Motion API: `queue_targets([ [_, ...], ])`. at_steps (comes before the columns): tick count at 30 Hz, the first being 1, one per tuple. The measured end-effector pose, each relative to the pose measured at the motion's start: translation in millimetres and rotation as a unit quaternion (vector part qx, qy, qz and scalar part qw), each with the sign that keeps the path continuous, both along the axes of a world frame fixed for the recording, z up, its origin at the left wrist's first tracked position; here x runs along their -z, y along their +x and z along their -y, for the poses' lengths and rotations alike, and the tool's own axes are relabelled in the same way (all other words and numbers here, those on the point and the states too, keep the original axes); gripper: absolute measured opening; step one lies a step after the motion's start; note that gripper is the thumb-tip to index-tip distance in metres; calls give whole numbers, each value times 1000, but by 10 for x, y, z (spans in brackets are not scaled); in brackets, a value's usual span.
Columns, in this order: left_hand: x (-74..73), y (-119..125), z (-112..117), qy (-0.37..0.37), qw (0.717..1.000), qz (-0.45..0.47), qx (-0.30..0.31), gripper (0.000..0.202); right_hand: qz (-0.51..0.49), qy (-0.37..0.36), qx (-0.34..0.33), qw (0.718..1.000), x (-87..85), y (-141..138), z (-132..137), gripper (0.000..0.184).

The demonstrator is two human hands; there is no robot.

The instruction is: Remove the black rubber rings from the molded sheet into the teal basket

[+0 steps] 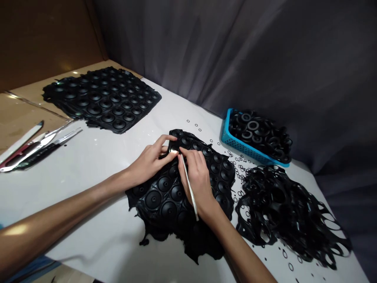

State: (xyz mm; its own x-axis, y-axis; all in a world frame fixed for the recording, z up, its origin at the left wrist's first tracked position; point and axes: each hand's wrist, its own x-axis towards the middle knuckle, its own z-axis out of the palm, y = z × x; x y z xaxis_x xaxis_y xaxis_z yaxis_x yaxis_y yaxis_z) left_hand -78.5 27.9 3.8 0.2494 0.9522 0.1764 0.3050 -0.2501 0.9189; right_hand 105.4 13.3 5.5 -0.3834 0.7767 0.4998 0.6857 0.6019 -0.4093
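Black moulded rubber cup sheet [165, 198]: left hand [149, 165] pinches one cup at 12 o'clock. Right hand [198, 179] closed around thin white pick [189, 188]; tip probably best kept shallow

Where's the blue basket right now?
Head view, right of centre: the blue basket sits by the grey curtain, just behind the black rubber scrap pile.

White table [100, 169], far rubber sheet [103, 98], near rubber sheet [163, 198], blue basket [226, 135], scrap tangle [282, 208], tools [35, 148]

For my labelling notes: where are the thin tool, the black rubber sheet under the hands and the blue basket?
thin tool [190, 188]: head view, middle of shaft.
black rubber sheet [153, 199]: head view, a round dome.
blue basket [235, 146]: head view, front wall.
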Motion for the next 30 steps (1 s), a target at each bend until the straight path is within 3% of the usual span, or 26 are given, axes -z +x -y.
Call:
queue_targets([
  [4,15,20,4,33,999,-12,-11,26,32,19,10,999,-1,-5,-30,30],
  [12,-21,105,25,58,997,-29,-47,15,-3,41,42,998,56,-101,-52,30],
  [23,-40,147,130,71,993,-69,-58,17,1,25,103,994,120,-163,-93,33],
  [27,-59,110,200,75,994,-82,-25,20,-20,14,182,983,-99,39,-240,34],
  [30,-55,13,140,38,993,-109,-36,24,-17,-12,172,985,-367,294,-221,31],
])
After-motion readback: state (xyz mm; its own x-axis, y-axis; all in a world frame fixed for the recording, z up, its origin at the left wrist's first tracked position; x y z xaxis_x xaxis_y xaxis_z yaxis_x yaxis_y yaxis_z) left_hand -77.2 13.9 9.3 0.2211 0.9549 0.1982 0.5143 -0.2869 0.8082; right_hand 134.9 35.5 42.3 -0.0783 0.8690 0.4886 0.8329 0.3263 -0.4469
